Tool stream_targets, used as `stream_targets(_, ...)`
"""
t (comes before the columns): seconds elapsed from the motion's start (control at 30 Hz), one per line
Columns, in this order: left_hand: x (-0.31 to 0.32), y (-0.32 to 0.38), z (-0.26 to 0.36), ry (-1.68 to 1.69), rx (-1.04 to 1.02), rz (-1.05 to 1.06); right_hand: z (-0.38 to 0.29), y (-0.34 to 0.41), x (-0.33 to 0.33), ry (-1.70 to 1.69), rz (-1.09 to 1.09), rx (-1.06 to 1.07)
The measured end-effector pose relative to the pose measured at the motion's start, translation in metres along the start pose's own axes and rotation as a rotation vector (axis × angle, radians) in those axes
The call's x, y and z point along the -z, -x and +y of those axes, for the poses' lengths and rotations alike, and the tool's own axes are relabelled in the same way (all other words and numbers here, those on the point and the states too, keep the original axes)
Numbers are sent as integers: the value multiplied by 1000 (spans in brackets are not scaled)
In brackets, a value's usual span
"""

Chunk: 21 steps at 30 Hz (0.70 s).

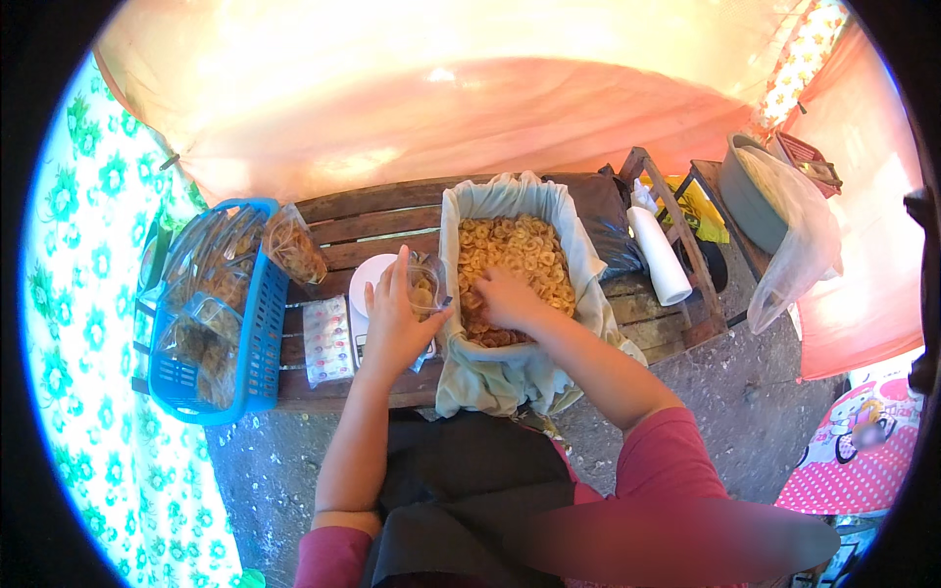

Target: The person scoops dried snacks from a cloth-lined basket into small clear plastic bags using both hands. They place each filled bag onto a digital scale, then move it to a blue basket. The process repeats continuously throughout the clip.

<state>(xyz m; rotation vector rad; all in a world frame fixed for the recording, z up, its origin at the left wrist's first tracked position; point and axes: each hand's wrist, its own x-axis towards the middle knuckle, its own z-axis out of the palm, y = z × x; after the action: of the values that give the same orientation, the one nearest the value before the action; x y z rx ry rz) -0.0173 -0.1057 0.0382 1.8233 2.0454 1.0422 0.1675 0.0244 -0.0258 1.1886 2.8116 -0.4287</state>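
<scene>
With my left hand (397, 323) I hold a clear plastic bag (428, 283) upright at its rim, with some chips inside, over or beside the round white plate of a kitchen scale (365, 283). My right hand (507, 298) reaches into a cloth-lined container (581, 250) filled with round, thin chips (533, 246), probably banana chips; its fingertips are partly buried among them, so what they grasp is hidden. Left of the scale lies a flat sheet or pack with printed marks (327, 339). A filled bag of chips (295, 246) leans at the blue basket's edge.
A blue plastic basket (261, 345) of filled bags stands left on the slatted wooden bench (353, 223). Right of the container are a dark plastic bag (599, 220), a white roll (659, 256) and a wooden frame (687, 250). Further right stands a grey basin (750, 198) with clear plastic.
</scene>
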Motion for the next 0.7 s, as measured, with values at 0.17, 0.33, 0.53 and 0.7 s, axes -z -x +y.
stream_targets(0.17, 0, 4, -3, 2, 23, -5, 33, 5, 23, -63, 175, -143)
stream_targets(0.33, -4, 2, -4, 31, 36, -10, 16, 13, 13, -117, 160, 121)
stream_targets(0.53, -6, 4, -2, 36, 16, -53, 8, -5, -3, 58, 135, 109)
stream_targets(0.7, -5, 9, -9, -22, 31, -34, 52, 1, 36, -120, -21, -85)
